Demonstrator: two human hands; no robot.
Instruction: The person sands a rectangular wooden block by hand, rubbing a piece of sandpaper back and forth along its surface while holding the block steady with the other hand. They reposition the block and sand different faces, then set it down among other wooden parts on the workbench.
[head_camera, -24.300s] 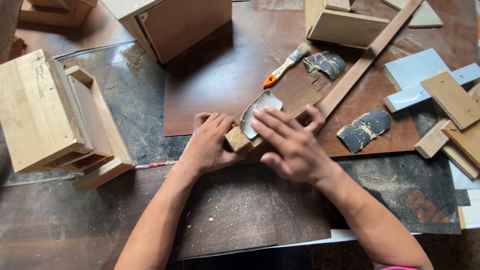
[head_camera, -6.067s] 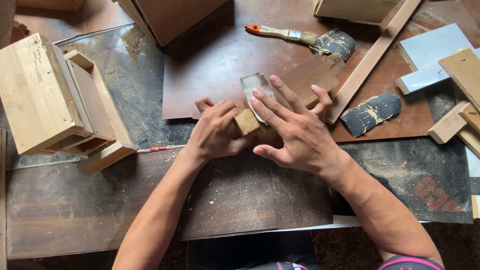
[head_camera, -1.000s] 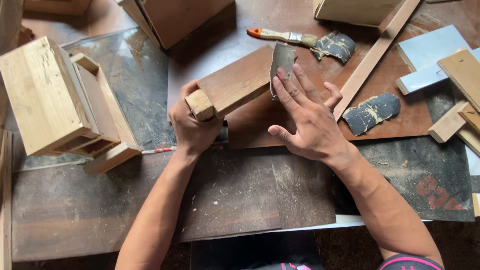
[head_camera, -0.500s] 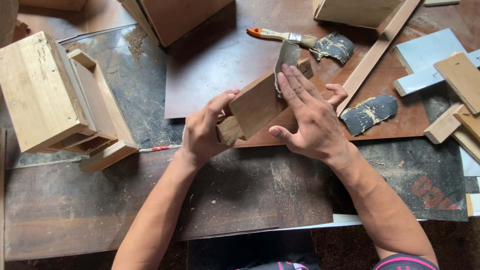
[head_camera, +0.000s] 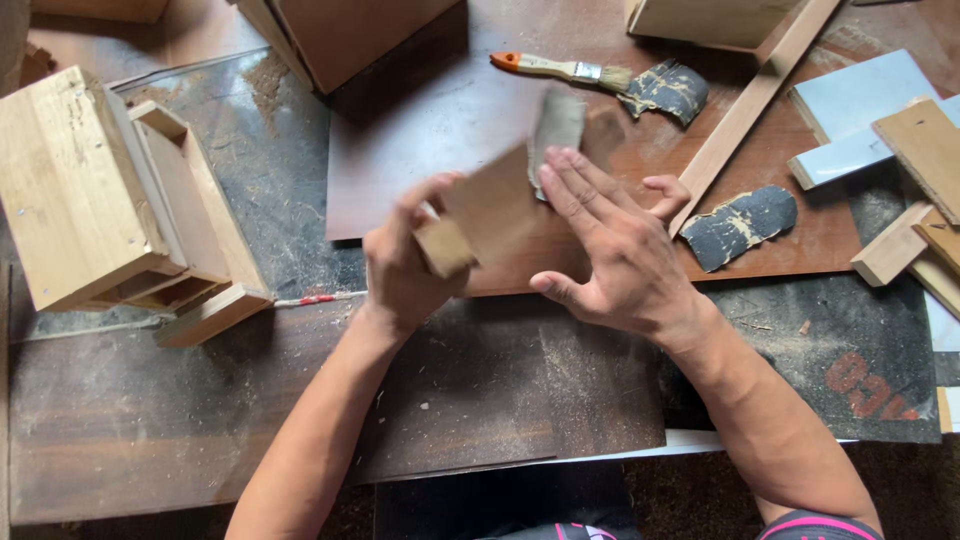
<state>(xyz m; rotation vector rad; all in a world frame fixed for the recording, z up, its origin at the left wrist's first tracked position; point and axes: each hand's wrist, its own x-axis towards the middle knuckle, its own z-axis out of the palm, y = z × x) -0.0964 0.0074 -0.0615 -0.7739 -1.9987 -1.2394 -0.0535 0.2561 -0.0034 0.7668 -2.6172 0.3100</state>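
- Far left on the bench (head_camera: 150, 440) I see a small pale wooden cabinet (head_camera: 95, 190) lying on its side, well apart from my hands, with bare dusty bench below it.
- My left hand (head_camera: 400, 270) is wrapped around the near end of a wooden block (head_camera: 485, 215), thumb over the top. The block is blurred, tilted up off the bench; its long axis runs from lower left, at my palm, to upper right.
- My right hand (head_camera: 620, 255) is spread wide, fingers flat, pressing a grey sheet of sandpaper (head_camera: 555, 125) against the block's far end.
- Beyond the hands lies a paintbrush (head_camera: 560, 70), orange tip pointing left, bristles touching a worn sandpaper scrap (head_camera: 665, 90).
- To the right a long wooden strip (head_camera: 745, 110) slants up to the right, near my thumb; a second dark scrap (head_camera: 740, 225) lies just past it.
- Far right, loose offcuts (head_camera: 920, 180) crowd the bench edge.
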